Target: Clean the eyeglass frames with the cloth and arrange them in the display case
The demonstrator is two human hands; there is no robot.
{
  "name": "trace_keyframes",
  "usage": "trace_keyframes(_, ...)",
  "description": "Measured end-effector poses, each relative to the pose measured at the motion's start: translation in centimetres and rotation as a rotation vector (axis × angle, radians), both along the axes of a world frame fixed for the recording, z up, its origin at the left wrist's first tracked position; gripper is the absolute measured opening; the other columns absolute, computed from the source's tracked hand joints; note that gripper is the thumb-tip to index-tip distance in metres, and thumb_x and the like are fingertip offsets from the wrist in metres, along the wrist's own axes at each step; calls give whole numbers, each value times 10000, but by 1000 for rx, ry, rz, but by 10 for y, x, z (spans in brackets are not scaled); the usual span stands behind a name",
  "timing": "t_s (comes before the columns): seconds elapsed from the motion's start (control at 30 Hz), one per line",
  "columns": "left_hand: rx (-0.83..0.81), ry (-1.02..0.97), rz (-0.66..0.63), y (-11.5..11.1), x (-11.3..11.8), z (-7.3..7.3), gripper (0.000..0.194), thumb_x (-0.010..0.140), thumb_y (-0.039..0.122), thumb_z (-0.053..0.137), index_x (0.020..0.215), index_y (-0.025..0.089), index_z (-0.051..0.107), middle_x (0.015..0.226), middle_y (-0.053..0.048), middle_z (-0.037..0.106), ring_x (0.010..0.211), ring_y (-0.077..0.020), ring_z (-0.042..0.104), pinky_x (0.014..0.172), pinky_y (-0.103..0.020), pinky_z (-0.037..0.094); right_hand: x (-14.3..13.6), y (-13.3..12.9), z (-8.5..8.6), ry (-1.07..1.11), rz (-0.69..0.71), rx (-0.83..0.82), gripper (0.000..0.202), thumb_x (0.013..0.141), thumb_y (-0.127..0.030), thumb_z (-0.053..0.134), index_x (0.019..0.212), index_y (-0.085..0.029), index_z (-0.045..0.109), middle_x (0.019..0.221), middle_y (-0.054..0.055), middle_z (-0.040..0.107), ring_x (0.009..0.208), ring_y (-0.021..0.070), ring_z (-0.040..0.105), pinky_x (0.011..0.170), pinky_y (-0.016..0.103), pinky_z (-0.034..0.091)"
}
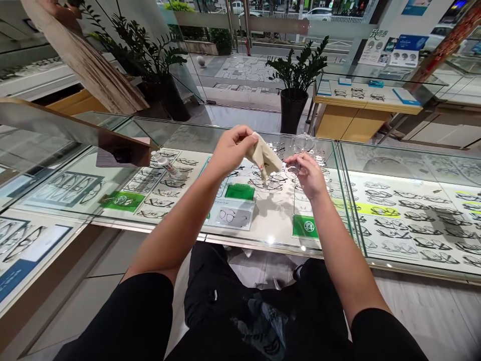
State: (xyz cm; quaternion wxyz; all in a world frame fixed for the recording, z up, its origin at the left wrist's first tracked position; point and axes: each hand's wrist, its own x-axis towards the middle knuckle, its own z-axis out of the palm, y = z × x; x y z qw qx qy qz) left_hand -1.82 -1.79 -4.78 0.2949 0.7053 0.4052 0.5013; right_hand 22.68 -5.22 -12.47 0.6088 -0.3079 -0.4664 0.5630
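A beige cloth [266, 159] hangs from my left hand [236, 145], pinched between thumb and fingers above the glass display counter. To its right, my right hand [308, 174] is closed on a thin-rimmed pair of glasses [292, 169], holding it near the cloth's right edge without clear contact. Parts of the glasses are too fine to make out against the counter. Beneath both hands, rows of eyeglass frames [270, 183] lie inside the counter.
A small white bottle [164, 163] stands on the counter at left, beside a brown panel [124, 145]. Clear round items [302, 144] are behind my right hand. Potted plants [293, 108] and a side table [353, 120] stand beyond the counter.
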Motion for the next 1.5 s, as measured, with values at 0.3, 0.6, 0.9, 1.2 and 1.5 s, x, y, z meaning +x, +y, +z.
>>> trace_keyframes(0.3, 134, -114, 11, 3, 30, -33, 350, 1025, 564, 637, 909, 234, 647, 816, -19, 666, 725, -156, 615, 702, -298, 512, 2, -2, 3, -22, -6, 31, 207, 899, -479, 794, 853, -282, 749, 994, 14, 793, 1031, 206, 709, 1021, 365, 538)
trace_keyframes(0.6, 404, 66, 297, -5, 26, -62, 362, 1058, 586, 583, 948, 260, 696, 844, -61, 693, 853, -224, 647, 824, -379, 546, -3, -9, 6, -92, 37, 26, 166, 939, -436, 729, 857, -294, 751, 1023, 22, 786, 1027, 221, 689, 1002, 391, 538)
trace_keyframes(0.9, 296, -48, 235, -10, 23, -72, 331, 1059, 574, 606, 1002, 263, 704, 815, -25, 696, 674, -159, 638, 631, -315, 470, -7, -10, 4, -127, 60, 10, 171, 929, -434, 746, 848, -284, 752, 1005, 30, 785, 1009, 222, 682, 993, 397, 540)
trace_keyframes(1.2, -44, -297, -53, 2, 26, -72, 424, 999, 697, 661, 1063, 280, 614, 630, 39, 618, 495, -137, 587, 478, -275, 410, -9, -12, 7, -171, 96, -19, 184, 906, -452, 766, 836, -283, 752, 981, 33, 789, 983, 225, 687, 995, 411, 546)
trace_keyframes(1.5, -249, -450, -197, 10, 29, -78, 477, 917, 699, 758, 992, 268, 568, 792, 5, 678, 597, -137, 655, 528, -265, 518, -13, -15, 9, -149, 147, -34, 179, 897, -444, 789, 841, -274, 777, 975, 35, 805, 1056, 244, 722, 1015, 407, 549)
